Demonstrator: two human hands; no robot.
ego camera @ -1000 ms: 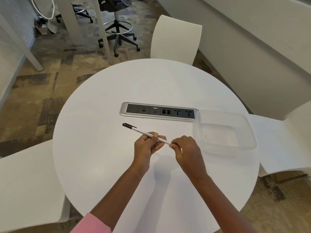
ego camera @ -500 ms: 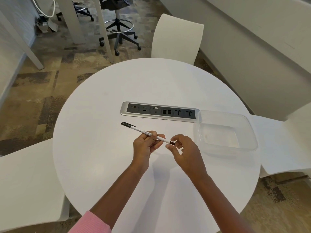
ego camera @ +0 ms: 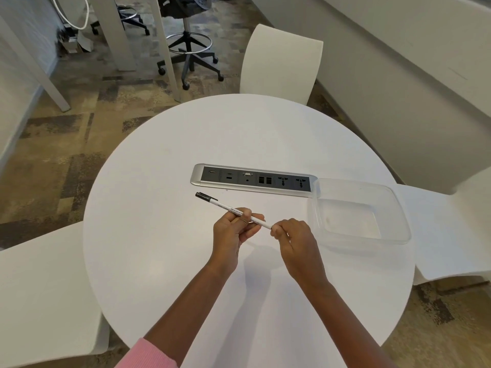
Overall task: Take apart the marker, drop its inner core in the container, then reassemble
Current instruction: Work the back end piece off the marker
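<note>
My left hand [ego camera: 233, 229] grips the white marker [ego camera: 233, 209] mid-barrel, my right hand [ego camera: 295, 237] pinches its near end, just left of the clear container [ego camera: 398, 208] on the desk [ego camera: 159, 248].

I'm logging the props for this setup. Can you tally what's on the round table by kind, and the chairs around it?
White marker with black cap, held in both hands: 1
Clear plastic rectangular container: 1
Silver and black built-in socket panel: 1
White moulded chairs at the table: 3
Total: 6
</note>
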